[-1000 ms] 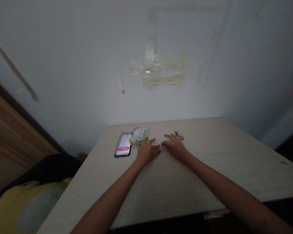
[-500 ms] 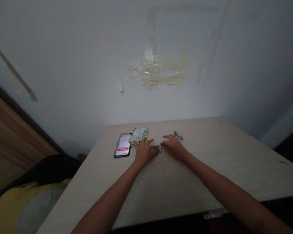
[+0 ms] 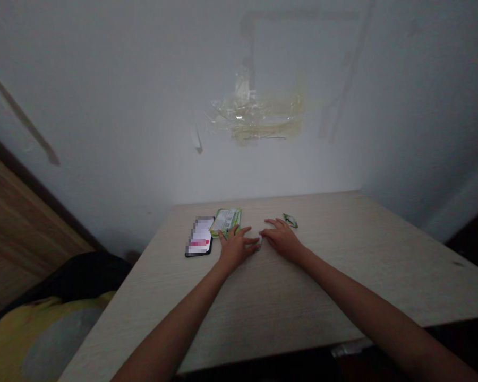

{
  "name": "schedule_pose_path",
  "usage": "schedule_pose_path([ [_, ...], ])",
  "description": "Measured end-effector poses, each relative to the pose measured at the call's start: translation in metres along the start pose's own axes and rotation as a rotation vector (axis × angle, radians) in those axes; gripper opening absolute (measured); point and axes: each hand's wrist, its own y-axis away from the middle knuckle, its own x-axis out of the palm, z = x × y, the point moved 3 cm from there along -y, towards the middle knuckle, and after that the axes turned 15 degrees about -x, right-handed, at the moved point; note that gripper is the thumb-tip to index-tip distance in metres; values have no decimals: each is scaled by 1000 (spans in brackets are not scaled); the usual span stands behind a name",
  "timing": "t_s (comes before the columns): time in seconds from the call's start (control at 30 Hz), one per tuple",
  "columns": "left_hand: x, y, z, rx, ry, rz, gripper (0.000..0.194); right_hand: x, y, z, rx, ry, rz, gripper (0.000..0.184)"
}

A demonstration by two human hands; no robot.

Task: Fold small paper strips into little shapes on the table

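Note:
My left hand rests low over the table, its thumb and forefinger closed on a small whitish-green folded piece of wrapper. The other fingers of that hand are spread towards a green-and-white flat packet. From the right, my right hand pinches at the upper end of the same small piece, its other fingers stretched forward. The piece is mostly covered by fingertips, so its exact shape is unclear. Just beyond my right fingers lies another folded green wrapper piece.
A phone with a lit, blurred screen lies left of the packet. The pale wooden table meets a wall with old tape on it. A yellow and grey item is beyond the table's left edge.
Almost nothing differs. My fingertips have shifted slightly around the small wrapper piece, and less of it shows. The packet, phone and other wrapper piece stay in place.

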Motion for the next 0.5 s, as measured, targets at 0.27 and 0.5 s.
schedule_pose_path([
  [0.27,-1,2,0,4,2,-2,28,9,-3,-4,77,-10,10,24],
  [0.5,1,6,-2,23,-57,-131,28,6,2,-14,173,-251,-149,25],
])
